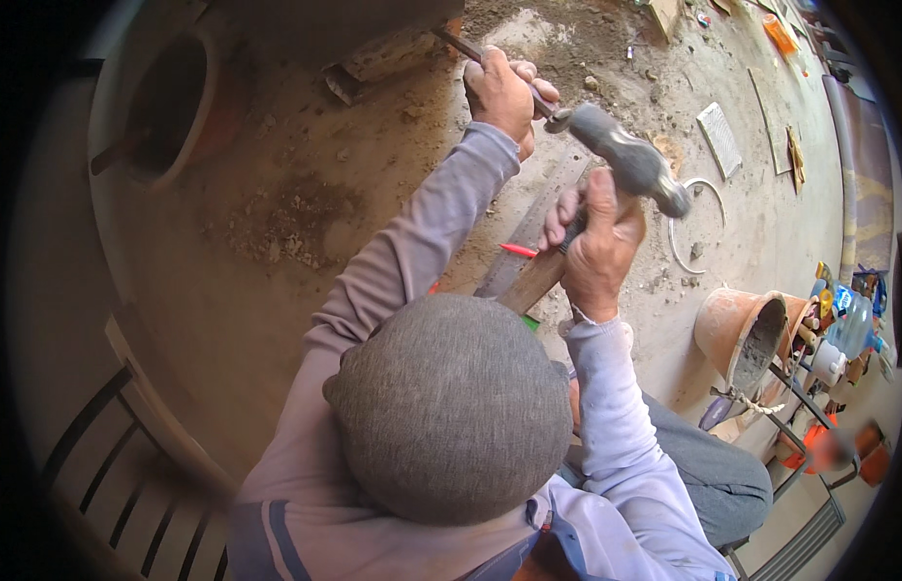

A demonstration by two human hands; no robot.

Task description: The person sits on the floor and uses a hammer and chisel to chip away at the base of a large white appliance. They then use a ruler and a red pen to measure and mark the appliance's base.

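Note:
My left hand is closed around a chisel, a thin dark metal bar slanting up to the left. Its far end meets or overlaps the rough edge of a broken masonry piece. My right hand grips a hammer with a thick, worn grey metal head. The hammer head lies beside the chisel's near end; I cannot tell whether they touch. Below the right hand, a wooden length that looks like the hammer's handle runs behind a grey cap, which hides the ground there.
A red pen-like stick lies near the right wrist. To the right are a white curved strip, a pale ridged tile and mortar-stained buckets beside cluttered tools. A large bucket stands left. Rubble litters the floor.

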